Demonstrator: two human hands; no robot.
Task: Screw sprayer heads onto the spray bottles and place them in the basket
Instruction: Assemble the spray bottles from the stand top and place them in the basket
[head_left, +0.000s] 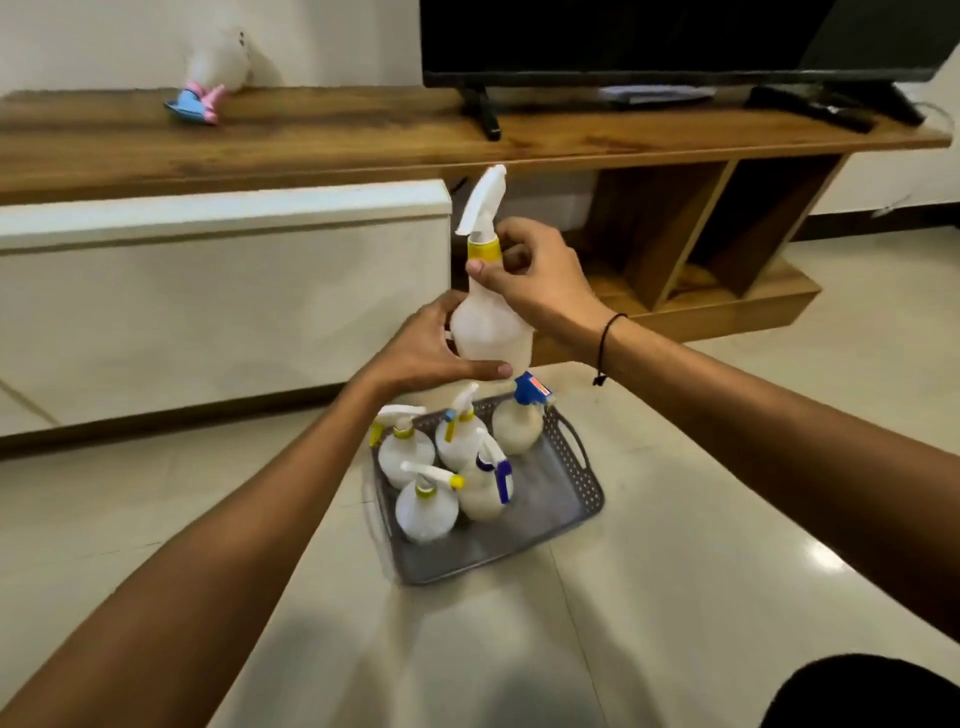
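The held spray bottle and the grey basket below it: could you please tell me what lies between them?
In the head view, only the left hand's thumb under the held spray bottle, then the blue sprayer head of a bottle standing in the grey basket.

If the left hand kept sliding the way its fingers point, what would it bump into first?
Probably nothing new: the left hand already holds the spray bottle, fingers pointing right. Past it the right forearm seems next, though depth is unclear.

Five capped spray bottles (457, 462) crowd the grey basket's (582, 499) left and rear; its right front floor lies open to access from above.
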